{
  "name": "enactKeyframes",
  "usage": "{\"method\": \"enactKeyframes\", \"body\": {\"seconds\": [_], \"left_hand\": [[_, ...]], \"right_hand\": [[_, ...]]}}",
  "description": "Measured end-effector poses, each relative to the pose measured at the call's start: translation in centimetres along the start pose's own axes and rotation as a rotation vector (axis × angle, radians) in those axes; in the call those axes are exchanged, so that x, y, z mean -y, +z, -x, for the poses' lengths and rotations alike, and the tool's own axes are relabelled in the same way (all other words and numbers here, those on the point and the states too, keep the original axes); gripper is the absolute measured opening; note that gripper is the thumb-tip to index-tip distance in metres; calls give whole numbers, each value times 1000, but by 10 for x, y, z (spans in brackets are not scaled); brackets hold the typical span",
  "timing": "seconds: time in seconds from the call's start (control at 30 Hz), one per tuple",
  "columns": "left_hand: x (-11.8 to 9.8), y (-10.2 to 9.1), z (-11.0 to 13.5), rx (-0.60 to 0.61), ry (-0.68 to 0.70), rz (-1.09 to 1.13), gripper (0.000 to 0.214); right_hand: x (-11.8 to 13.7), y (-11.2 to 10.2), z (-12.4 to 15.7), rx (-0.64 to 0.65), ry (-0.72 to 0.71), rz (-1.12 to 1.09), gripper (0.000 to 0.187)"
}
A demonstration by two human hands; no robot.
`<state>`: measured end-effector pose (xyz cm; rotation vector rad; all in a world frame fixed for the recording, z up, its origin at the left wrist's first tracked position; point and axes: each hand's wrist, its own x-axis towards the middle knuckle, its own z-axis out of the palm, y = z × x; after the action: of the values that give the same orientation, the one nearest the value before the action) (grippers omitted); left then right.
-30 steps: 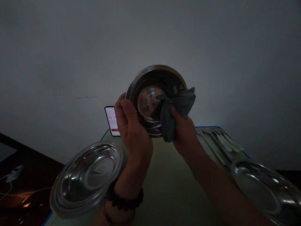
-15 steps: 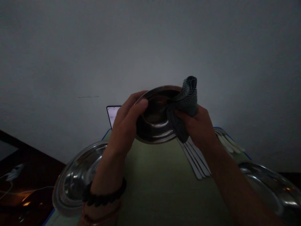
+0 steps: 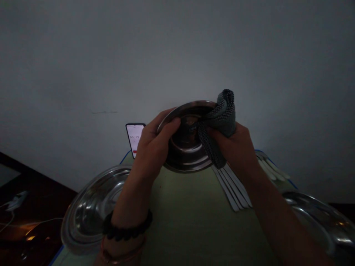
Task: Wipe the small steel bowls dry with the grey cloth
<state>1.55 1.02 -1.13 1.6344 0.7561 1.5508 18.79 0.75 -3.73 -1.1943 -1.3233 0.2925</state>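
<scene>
A shiny metal bowl [image 3: 188,160] is held up above the table, tilted so its inside faces me. My left hand [image 3: 155,144] grips its left rim, thumb inside and fingers behind. In my right hand [image 3: 235,146] is a bunched dark checked cloth [image 3: 226,114], closed around the bowl's right rim and reaching into its inside. The fingers of my right hand are partly hidden by the cloth. Below the bowl, several flat metal cutlery handles [image 3: 233,188] lie on the green tabletop [image 3: 188,221].
A large metal basin [image 3: 85,214] stands at the left, another metal basin [image 3: 327,221] at the right. A phone [image 3: 134,138] showing a timer leans against the wall. Pale-handled cutlery [image 3: 273,170] lies at the back right. A white plug with cable [image 3: 16,203] is at far left.
Both hands, with the bowl and cloth, have shifted slightly right. More of the phone's screen shows beside my left hand.
</scene>
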Motion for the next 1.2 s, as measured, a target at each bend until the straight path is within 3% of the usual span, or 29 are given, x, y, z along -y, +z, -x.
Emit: {"method": "enactKeyframes", "body": {"seconds": [0.37,1.2], "left_hand": [[1,2,1,-57,-9,-3,19],[1,2,0,-48,-25,-2,18]], "right_hand": [[1,0,-1,5,-15,-19,12],[0,0,-1,11,-13,-23,12]]}}
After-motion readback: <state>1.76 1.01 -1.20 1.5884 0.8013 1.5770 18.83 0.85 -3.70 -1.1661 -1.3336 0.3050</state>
